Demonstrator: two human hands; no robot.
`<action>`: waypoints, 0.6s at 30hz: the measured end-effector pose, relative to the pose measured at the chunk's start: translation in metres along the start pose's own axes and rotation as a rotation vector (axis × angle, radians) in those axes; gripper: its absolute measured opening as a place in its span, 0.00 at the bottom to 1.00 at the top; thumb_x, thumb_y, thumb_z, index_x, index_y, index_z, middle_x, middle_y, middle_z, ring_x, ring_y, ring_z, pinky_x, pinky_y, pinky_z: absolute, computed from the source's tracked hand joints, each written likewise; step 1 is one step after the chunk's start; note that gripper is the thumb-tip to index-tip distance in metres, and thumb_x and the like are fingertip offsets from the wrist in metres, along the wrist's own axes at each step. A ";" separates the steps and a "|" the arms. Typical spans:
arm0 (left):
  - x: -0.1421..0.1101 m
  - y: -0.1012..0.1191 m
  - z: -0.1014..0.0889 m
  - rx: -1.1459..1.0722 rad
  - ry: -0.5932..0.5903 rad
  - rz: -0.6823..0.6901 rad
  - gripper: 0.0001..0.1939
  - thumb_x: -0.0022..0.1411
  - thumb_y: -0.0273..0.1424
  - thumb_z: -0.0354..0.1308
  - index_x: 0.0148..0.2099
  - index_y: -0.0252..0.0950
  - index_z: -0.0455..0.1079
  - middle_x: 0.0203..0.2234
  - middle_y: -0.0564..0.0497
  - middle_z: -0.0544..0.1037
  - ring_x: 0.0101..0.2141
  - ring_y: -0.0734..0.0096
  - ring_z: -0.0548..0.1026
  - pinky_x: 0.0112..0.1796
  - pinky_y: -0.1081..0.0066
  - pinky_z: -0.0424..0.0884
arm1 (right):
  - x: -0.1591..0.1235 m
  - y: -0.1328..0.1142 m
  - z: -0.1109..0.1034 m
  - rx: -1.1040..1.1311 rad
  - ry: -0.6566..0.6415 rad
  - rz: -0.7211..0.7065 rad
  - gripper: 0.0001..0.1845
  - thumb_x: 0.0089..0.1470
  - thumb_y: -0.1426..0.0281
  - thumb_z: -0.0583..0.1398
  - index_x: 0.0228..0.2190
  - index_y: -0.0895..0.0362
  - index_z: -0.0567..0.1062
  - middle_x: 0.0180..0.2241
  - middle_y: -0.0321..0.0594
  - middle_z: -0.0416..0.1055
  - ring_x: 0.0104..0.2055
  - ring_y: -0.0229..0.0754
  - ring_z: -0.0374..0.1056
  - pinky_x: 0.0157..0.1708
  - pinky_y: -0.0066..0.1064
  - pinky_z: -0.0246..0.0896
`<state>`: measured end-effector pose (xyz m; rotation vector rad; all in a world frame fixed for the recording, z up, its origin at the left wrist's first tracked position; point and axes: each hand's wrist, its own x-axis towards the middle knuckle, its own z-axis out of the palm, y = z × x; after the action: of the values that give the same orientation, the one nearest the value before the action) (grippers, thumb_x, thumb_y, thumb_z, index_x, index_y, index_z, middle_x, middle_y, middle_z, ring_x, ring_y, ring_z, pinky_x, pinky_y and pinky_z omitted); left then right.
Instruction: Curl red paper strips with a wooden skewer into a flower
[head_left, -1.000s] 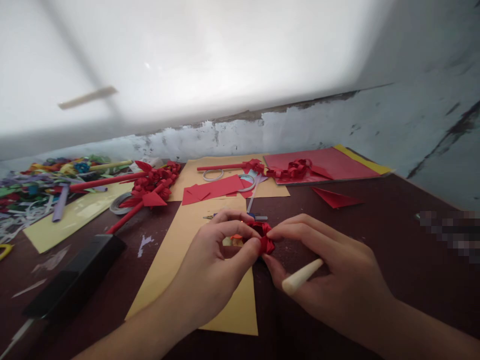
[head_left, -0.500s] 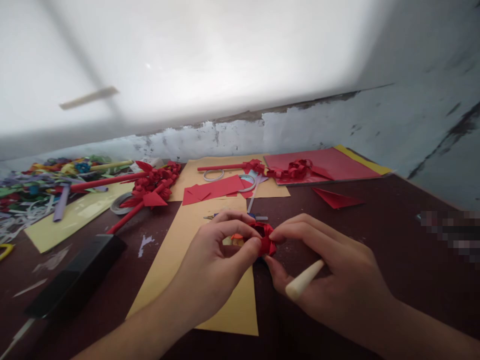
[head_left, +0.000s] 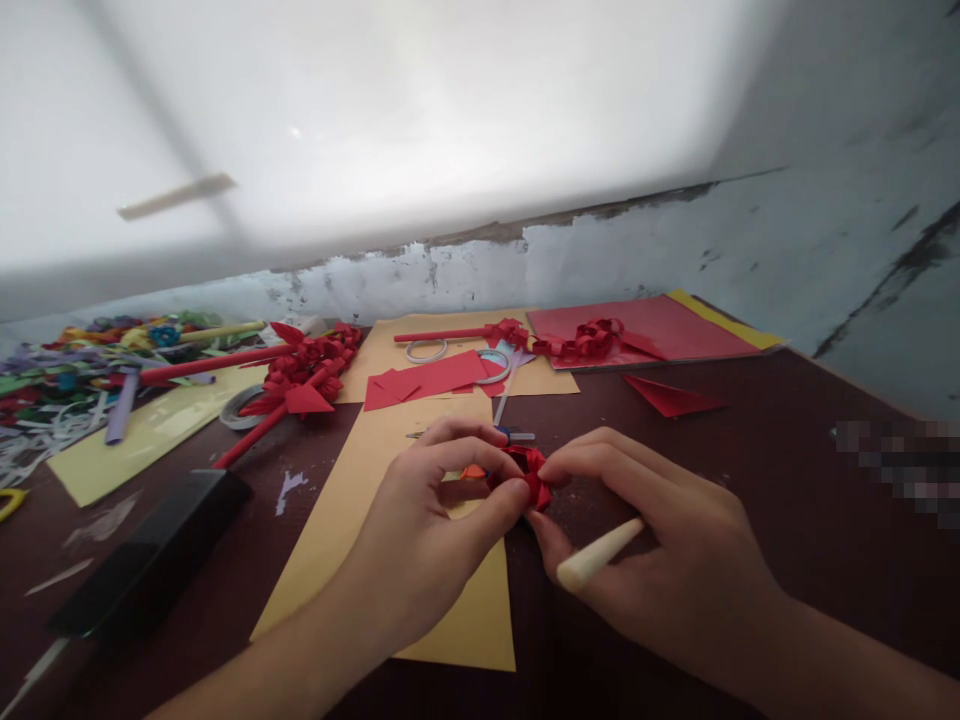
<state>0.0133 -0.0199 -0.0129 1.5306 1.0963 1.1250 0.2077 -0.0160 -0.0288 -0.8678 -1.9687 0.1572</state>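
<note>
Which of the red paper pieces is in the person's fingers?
The small hollow red piece, pinched by the left hand and right hand; the other red pieces lie untouched.

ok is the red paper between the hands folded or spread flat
Folded: the red paper has creased, raised sides around a dark hollow.

The red paper piece (head_left: 534, 483) is a compact folded body with creased, faceted walls. Its dark opening faces upward; overlapping folds form the right side. It is pinched between the fingertips of the left hand (head_left: 457, 500) and right hand (head_left: 667, 540), inboard of the far and right edges of the desk (head_left: 795, 430). Contact between its underside and the desk cannot be confirmed from this angle. The cream stick (head_left: 600, 553) is smooth, tilted, and held in the right hand, blunt end toward the viewer, opposite end concealed by the fingers.
</note>
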 end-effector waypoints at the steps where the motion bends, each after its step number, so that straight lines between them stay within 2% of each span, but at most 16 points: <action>1: 0.000 0.001 0.000 0.028 0.003 0.012 0.03 0.64 0.29 0.68 0.36 0.38 0.82 0.46 0.47 0.72 0.46 0.65 0.78 0.41 0.72 0.82 | 0.000 0.000 0.000 0.008 -0.003 0.000 0.13 0.52 0.77 0.66 0.39 0.53 0.75 0.34 0.34 0.77 0.32 0.37 0.75 0.30 0.28 0.70; 5: 0.000 0.006 0.000 0.128 0.005 0.060 0.05 0.66 0.28 0.65 0.36 0.37 0.81 0.44 0.47 0.74 0.44 0.67 0.78 0.39 0.74 0.82 | 0.002 -0.001 -0.004 0.063 -0.026 0.059 0.11 0.53 0.75 0.67 0.38 0.52 0.76 0.32 0.32 0.76 0.30 0.36 0.72 0.29 0.27 0.68; 8: 0.000 0.006 -0.002 0.210 0.010 0.109 0.05 0.67 0.27 0.63 0.37 0.36 0.80 0.45 0.47 0.75 0.45 0.67 0.79 0.39 0.75 0.82 | 0.005 0.003 -0.010 0.217 -0.069 0.197 0.04 0.63 0.69 0.62 0.39 0.49 0.78 0.29 0.31 0.74 0.27 0.36 0.69 0.28 0.28 0.66; 10: 0.001 0.004 -0.004 0.285 0.013 0.154 0.05 0.66 0.25 0.63 0.37 0.36 0.79 0.45 0.47 0.75 0.45 0.68 0.79 0.39 0.75 0.81 | 0.008 0.008 -0.014 0.395 -0.016 0.297 0.13 0.70 0.65 0.55 0.38 0.48 0.80 0.32 0.35 0.76 0.30 0.40 0.71 0.29 0.29 0.68; 13: 0.001 0.001 -0.006 0.392 0.016 0.206 0.05 0.64 0.24 0.63 0.36 0.36 0.79 0.47 0.46 0.75 0.45 0.66 0.80 0.40 0.71 0.81 | 0.016 0.016 -0.017 0.589 0.121 0.410 0.21 0.72 0.62 0.51 0.34 0.50 0.81 0.32 0.39 0.76 0.31 0.43 0.71 0.29 0.32 0.69; 16: 0.001 -0.002 -0.007 0.444 0.002 0.222 0.05 0.64 0.24 0.63 0.35 0.36 0.78 0.48 0.47 0.75 0.42 0.67 0.80 0.41 0.68 0.81 | 0.023 0.017 -0.018 0.533 0.200 0.485 0.22 0.71 0.58 0.55 0.27 0.51 0.78 0.27 0.38 0.72 0.31 0.42 0.68 0.30 0.31 0.66; 18: 0.000 -0.004 -0.007 0.440 -0.013 0.232 0.05 0.64 0.23 0.63 0.35 0.36 0.78 0.47 0.47 0.75 0.42 0.69 0.81 0.40 0.70 0.81 | 0.026 0.015 -0.017 0.510 0.140 0.546 0.25 0.70 0.54 0.56 0.24 0.51 0.76 0.22 0.36 0.67 0.26 0.40 0.63 0.26 0.30 0.60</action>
<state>0.0066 -0.0178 -0.0153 2.0478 1.2374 1.0674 0.2213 0.0072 -0.0074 -1.0123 -1.4211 0.8508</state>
